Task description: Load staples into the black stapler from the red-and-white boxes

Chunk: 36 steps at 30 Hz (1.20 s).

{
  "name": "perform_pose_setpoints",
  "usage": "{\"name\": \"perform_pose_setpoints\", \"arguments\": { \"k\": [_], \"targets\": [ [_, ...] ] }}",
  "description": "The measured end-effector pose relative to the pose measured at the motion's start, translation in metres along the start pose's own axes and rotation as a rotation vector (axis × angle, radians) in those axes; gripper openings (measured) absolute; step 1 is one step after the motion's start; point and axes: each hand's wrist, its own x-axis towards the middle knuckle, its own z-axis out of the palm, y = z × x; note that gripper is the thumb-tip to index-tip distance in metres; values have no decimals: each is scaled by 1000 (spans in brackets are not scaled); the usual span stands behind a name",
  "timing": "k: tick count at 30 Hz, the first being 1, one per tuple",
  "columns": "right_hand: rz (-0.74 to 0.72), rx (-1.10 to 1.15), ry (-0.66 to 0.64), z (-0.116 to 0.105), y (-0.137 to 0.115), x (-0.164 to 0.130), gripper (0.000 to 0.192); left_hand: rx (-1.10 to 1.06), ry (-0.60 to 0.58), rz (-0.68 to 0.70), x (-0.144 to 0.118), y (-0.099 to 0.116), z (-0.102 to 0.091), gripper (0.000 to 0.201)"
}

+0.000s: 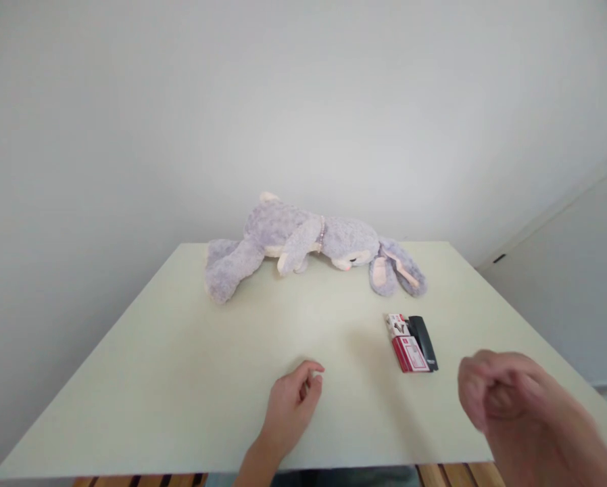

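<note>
My left hand [292, 399] rests on the table, its fingers loosely curled with a small gap between thumb and forefinger, and nothing shows in it. Raised over the table's right side is my right hand [511, 396], slightly blurred, with fingers folded in like a fist; no object is visible in it. Nearest to the right hand are a black stapler [424, 341], a red and white box [411, 354] and a smaller white box [397, 325] with a staple-like picture. These lie close together, left of the right hand and apart from both hands.
A grey-lilac plush rabbit [303, 233] lies on its side along the table's back edge, ears to the right. The pale table [182, 379] meets a white wall [303, 101]. Wooden slats [136, 481] show below the front edge.
</note>
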Motion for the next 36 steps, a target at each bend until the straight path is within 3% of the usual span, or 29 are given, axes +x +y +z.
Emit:
{"name": "perform_pose_setpoints", "arguments": {
  "k": [3, 6, 9, 12, 15, 21, 24, 28, 32, 36],
  "targets": [
    [208, 33, 53, 7, 27, 52, 46, -74, -104, 9, 28, 29, 40, 43],
    [356, -70, -70, 21, 55, 86, 63, -51, -120, 23, 70, 65, 84, 47],
    [326, -150, -184, 44, 71, 98, 65, 11, -99, 58, 108, 93, 116, 46],
    [264, -146, -227, 70, 73, 94, 60, 72, -61, 57, 124, 98, 124, 43],
    [195, -121, -295, 100, 65, 74, 58, 117, 7, 18, 114, 79, 101, 42],
    [40, -23, -499, 190, 29, 0, 42, 156, 156, -71, 57, 21, 1, 43],
    [0, 62, -511, 223, 14, -28, 37, 161, 223, -118, 27, 7, -35, 44],
    [72, 91, -407, 231, 17, -38, 42, 236, 330, -195, 1, 6, -35, 44],
    [107, 103, -354, 222, 28, -36, 47, 388, 324, -170, -10, 7, -27, 50],
    [79, 92, -372, 219, 29, -37, 44, 442, 395, -172, -10, -9, -52, 47]
  ]
}}
